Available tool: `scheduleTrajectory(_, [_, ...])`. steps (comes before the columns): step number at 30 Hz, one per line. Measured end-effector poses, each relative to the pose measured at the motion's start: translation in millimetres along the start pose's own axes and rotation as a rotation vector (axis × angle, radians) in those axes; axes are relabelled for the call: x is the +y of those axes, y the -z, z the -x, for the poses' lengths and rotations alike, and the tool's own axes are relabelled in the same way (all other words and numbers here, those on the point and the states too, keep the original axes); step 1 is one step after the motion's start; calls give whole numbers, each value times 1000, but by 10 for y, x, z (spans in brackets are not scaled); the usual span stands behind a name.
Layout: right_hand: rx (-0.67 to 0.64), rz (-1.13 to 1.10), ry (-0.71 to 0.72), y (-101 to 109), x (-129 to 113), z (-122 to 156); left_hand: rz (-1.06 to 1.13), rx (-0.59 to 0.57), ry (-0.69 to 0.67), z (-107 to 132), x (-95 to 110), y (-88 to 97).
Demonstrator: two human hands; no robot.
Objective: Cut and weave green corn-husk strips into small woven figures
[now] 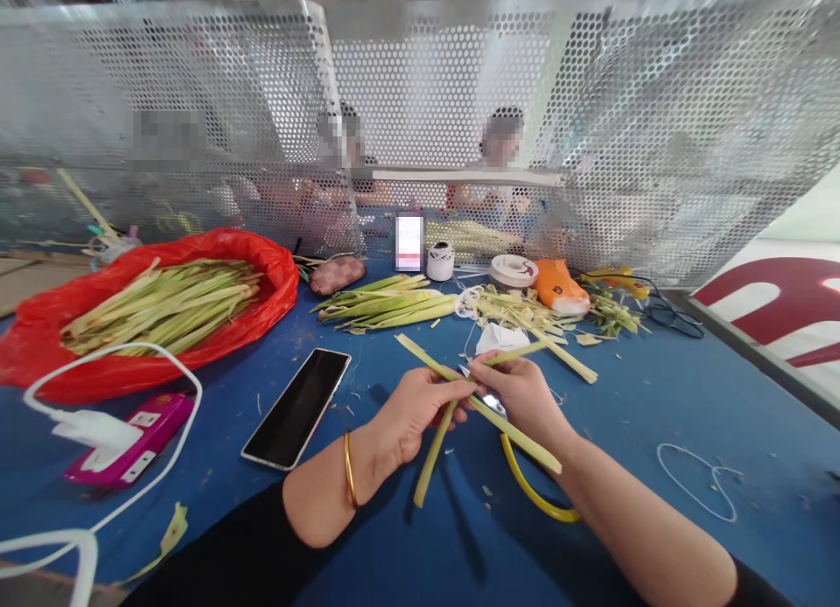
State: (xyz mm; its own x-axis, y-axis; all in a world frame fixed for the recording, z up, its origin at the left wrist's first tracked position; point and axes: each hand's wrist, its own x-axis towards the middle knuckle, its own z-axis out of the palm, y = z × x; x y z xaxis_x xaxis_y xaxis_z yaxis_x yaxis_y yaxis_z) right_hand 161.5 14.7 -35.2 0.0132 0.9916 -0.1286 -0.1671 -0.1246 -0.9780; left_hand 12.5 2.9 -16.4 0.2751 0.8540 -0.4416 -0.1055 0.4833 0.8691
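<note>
My left hand (412, 412) and my right hand (521, 395) meet above the blue table (656, 397), both pinched closed on pale green leaf strips (482, 408) that cross each other between my fingers. One strip runs from upper left to lower right, another hangs down toward me. A gold bangle circles my left wrist. Yellow-handled scissors (531, 491) lie under my right hand, partly hidden; I cannot tell whether the hand touches them.
A red bag (39, 345) of leaf strips lies at left. A black phone (297, 406) lies near my left hand, a pink power strip (131, 445) with a white cable beyond it. More strips (387, 303), tape rolls (513, 272), and an orange glue gun (557, 288) line the perforated screen.
</note>
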Motion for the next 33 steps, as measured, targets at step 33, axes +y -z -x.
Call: scheduleTrajectory(33, [22, 283, 218, -5, -37, 68, 9, -131, 49, 24, -81, -67])
